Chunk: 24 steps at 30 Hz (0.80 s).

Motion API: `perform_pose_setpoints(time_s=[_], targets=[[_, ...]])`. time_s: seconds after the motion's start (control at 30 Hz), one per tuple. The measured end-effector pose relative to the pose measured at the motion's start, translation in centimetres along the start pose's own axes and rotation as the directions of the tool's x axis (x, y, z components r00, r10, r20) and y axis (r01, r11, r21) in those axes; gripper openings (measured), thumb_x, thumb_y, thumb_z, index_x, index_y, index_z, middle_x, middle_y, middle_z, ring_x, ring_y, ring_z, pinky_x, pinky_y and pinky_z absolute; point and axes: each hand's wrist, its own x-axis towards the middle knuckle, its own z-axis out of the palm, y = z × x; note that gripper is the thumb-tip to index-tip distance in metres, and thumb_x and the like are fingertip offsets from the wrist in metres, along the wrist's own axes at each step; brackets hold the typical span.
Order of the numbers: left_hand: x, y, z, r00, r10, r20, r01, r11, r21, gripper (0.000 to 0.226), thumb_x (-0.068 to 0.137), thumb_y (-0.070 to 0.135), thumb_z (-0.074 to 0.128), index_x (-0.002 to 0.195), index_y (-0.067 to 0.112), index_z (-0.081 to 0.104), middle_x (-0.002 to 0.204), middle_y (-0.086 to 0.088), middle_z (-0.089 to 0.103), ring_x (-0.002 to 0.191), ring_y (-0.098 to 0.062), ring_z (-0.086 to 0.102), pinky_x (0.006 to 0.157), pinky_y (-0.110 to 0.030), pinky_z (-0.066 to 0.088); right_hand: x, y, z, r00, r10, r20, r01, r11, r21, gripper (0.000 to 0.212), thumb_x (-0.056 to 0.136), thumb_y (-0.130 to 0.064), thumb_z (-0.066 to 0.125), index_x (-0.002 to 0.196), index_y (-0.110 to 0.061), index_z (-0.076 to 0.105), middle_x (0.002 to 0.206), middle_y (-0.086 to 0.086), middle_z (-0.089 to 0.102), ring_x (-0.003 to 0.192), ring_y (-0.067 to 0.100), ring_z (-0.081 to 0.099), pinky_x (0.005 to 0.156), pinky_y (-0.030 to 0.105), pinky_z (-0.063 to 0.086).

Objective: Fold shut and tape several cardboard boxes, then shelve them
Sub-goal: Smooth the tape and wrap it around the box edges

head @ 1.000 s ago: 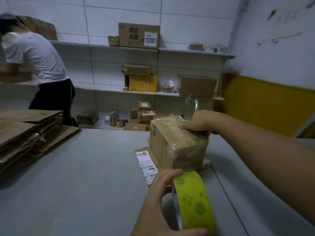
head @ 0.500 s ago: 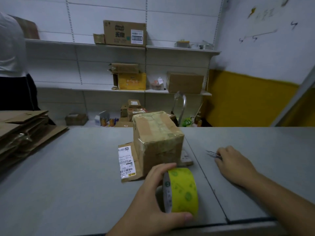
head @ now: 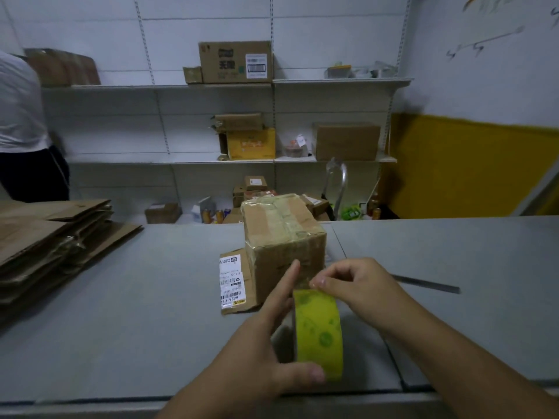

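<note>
A small cardboard box (head: 281, 234), closed and wrapped in clear tape, stands on the grey table (head: 136, 313). It rests on a flat cardboard piece with a white shipping label (head: 231, 281). In front of it my left hand (head: 266, 337) holds a yellow-green tape roll (head: 319, 331) upright, thumb under it and fingers along its side. My right hand (head: 348, 281) pinches at the top edge of the roll, just short of the box's near face.
A stack of flattened cardboard (head: 45, 240) lies at the table's left. A thin metal blade or pen (head: 426, 284) lies to the right. White wall shelves (head: 272, 158) behind hold several boxes. A person in a white shirt (head: 21, 116) stands at the far left.
My right hand left the box top, dropped to the table on the right beside the thin metal object, then came to the top of the tape roll. My left hand kept the roll.
</note>
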Motion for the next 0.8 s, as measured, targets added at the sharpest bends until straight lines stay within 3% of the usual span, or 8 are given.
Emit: perform_pose_setpoints(time_s=[0.07, 0.13, 0.2, 0.27, 0.33, 0.47, 0.63, 0.8], targets=[[0.1, 1.5, -1.2, 0.979, 0.014, -0.201, 0.02, 0.986, 0.165, 0.091, 0.061, 0.056, 0.077, 0.125, 0.076, 0.015, 0.117, 0.047, 0.045, 0.115, 0.015, 0.049, 0.095, -0.013, 0.042, -0.1, 0.0, 0.2, 0.999, -0.048, 0.006, 0.048, 0.998, -0.03, 0.011, 0.084, -0.017, 0.066, 0.076, -0.018, 0.074, 0.078, 0.002, 0.073, 0.077, 0.012, 0.067, 0.079, 0.035, 0.055], [0.7, 3.5, -2.1, 0.936, 0.153, -0.316, -0.017, 0.918, 0.395, 0.074, 0.07, 0.046, 0.073, 0.12, 0.069, 0.024, 0.1, 0.042, 0.05, 0.095, 0.019, 0.057, 0.083, -0.009, 0.048, -0.2, 0.0, 0.2, 0.996, -0.088, 0.0, 0.088, 0.995, -0.038, 0.014, 0.085, -0.016, 0.066, 0.075, -0.022, 0.074, 0.078, 0.0, 0.072, 0.076, 0.011, 0.067, 0.078, 0.035, 0.055], [2.2, 5.2, -2.1, 0.96, 0.189, -0.207, -0.06, 0.859, 0.509, 0.056, 0.077, 0.032, 0.072, 0.115, 0.057, 0.039, 0.091, 0.035, 0.052, 0.087, 0.02, 0.056, 0.077, -0.003, 0.047, -0.3, 0.3, 0.1, 0.993, -0.114, 0.022, 0.115, 0.993, -0.012, 0.017, 0.086, -0.013, 0.065, 0.076, -0.022, 0.075, 0.08, 0.002, 0.072, 0.079, 0.015, 0.067, 0.078, 0.038, 0.055], [4.0, 5.9, -1.9, 0.996, 0.074, -0.039, -0.041, 0.835, 0.549, 0.039, 0.079, 0.034, 0.071, 0.116, 0.041, 0.058, 0.088, 0.027, 0.058, 0.086, 0.011, 0.058, 0.077, -0.008, 0.05, -0.5, 0.6, 0.1, 0.989, -0.14, 0.044, 0.139, 0.99, 0.015, 0.017, 0.085, -0.01, 0.065, 0.078, -0.02, 0.076, 0.08, 0.004, 0.072, 0.08, 0.018, 0.068, 0.079, 0.04, 0.056], [5.3, 5.8, -1.9, 0.998, -0.032, 0.056, -0.004, 0.833, 0.553, 0.031, 0.081, 0.037, 0.07, 0.111, 0.03, 0.068, 0.084, 0.02, 0.063, 0.08, 0.003, 0.061, 0.069, -0.012, 0.051, -0.7, 0.9, 0.0, 0.985, -0.167, 0.037, 0.166, 0.986, 0.02, 0.016, 0.085, -0.01, 0.066, 0.078, -0.022, 0.076, 0.081, 0.0, 0.072, 0.08, 0.012, 0.067, 0.077, 0.034, 0.056], [6.1, 5.0, -2.2, 0.994, -0.074, 0.075, 0.029, 0.875, 0.483, 0.017, 0.082, 0.03, 0.07, 0.097, 0.024, 0.074, 0.079, 0.016, 0.069, 0.074, 0.001, 0.064, 0.062, -0.01, 0.05, -1.6, 1.7, -0.3, 0.976, -0.216, -0.032, 0.215, 0.975, -0.05, 0.013, 0.08, -0.034, 0.059, 0.076, -0.033, 0.072, 0.087, -0.012, 0.068, 0.085, 0.003, 0.063, 0.072, 0.017, 0.048], [5.9, 5.9, -1.7, 0.997, 0.008, 0.076, -0.051, 0.814, 0.578, 0.009, 0.083, 0.025, 0.069, 0.091, 0.023, 0.074, 0.072, 0.021, 0.06, 0.07, 0.002, 0.061, 0.062, -0.008, 0.049, -3.3, 1.4, 0.2, 0.965, -0.23, -0.129, 0.222, 0.972, -0.076, 0.024, 0.08, -0.059, 0.058, 0.078, -0.037, 0.067, 0.093, -0.019, 0.063, 0.087, 0.0, 0.06, 0.068, 0.012, 0.048], [6.0, 6.8, -1.5, 0.989, 0.017, 0.148, -0.109, 0.758, 0.643, 0.012, 0.086, 0.022, 0.066, 0.096, 0.023, 0.072, 0.08, 0.021, 0.058, 0.081, -0.001, 0.062, 0.076, -0.016, 0.055, -4.4, 1.1, 0.8, 0.981, -0.051, -0.188, 0.025, 0.99, -0.138, 0.049, 0.06, -0.073, 0.048, 0.096, -0.04, 0.053, 0.093, -0.015, 0.056, 0.076, -0.002, 0.058, 0.061, 0.013, 0.043]])
